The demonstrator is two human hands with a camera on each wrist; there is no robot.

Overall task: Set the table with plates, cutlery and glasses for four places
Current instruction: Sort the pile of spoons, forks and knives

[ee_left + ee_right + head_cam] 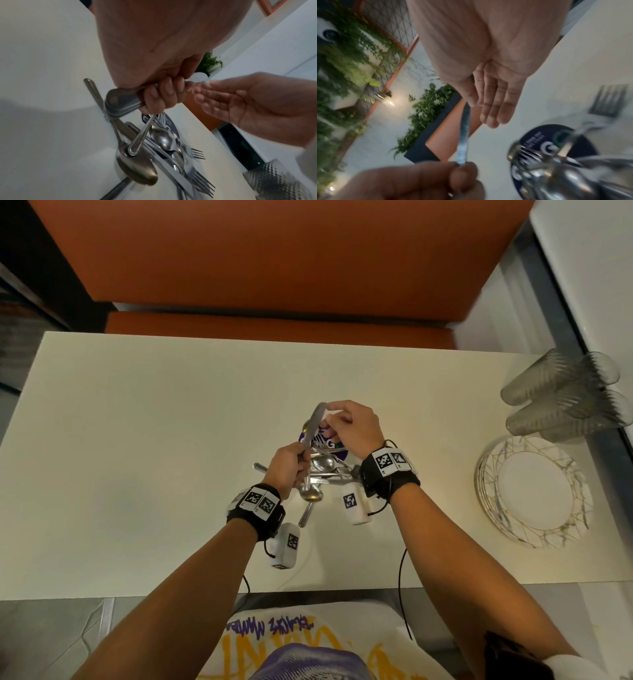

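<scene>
A pale table (137,440) fills the head view, with an orange bench (274,251) along its far edge. At the table's right side lies a stack of plates (534,491) with gold lines on the rim, and just beyond it, at the far right corner, a cluster of clear textured glasses (565,395) lying on their sides. In the middle of the table sits a heap of cutlery (325,470), spoons, forks and knives crossed over a round dark blue mat (337,444). Above the heap, the left hand (291,465) grips a bundle of knife handles and a thinner beaded handle, with a serrated knife (315,422) blade rising out of the fist toward the far side. The right hand (349,428) is at the blade's tip, fingers bent over it and holding a small white piece; whether it pinches the blade itself cannot be told from the head view. The left wrist view shows what the head view hides: the left fingers (164,93) curled tight round the handles, a bronze-toned spoon (137,170) and fork tines (202,180) below. The right wrist view, blurred, shows the right fingers (494,108) fairly straight beside the blade (464,135), and leafy plants (351,54) beyond.
</scene>
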